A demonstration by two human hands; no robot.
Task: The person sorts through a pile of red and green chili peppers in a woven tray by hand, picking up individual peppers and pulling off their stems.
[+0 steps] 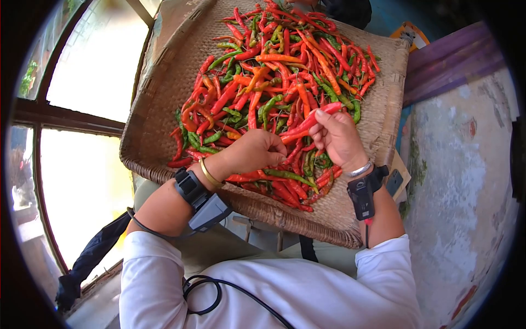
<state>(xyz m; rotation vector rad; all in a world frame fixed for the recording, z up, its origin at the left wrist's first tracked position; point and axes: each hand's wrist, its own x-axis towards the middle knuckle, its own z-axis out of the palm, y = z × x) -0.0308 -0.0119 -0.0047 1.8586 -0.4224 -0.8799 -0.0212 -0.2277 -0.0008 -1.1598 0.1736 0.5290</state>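
Observation:
Between my hands is a long red chili pepper (299, 131), slanting from upper right to lower left. My right hand (341, 138) is closed around its upper part, thumb along it, and the end sticks out above the fingers. My left hand (256, 151) sits at the pepper's lower end with fingers curled and pinched together; whatever is in that pinch is hidden. Below and behind both hands lies a big heap of chili peppers (285, 57), mostly red with some green and orange. The heap fills the middle of a shallow woven basket (378, 129).
The basket's thick rim (323, 233) runs close in front of my body. A window (82, 164) with dark frames is at left. At right are a purple cloth (455, 66), a phone (394, 181) beside the basket and a worn pale surface (460, 181). A black cable (211, 279) loops over my shirt.

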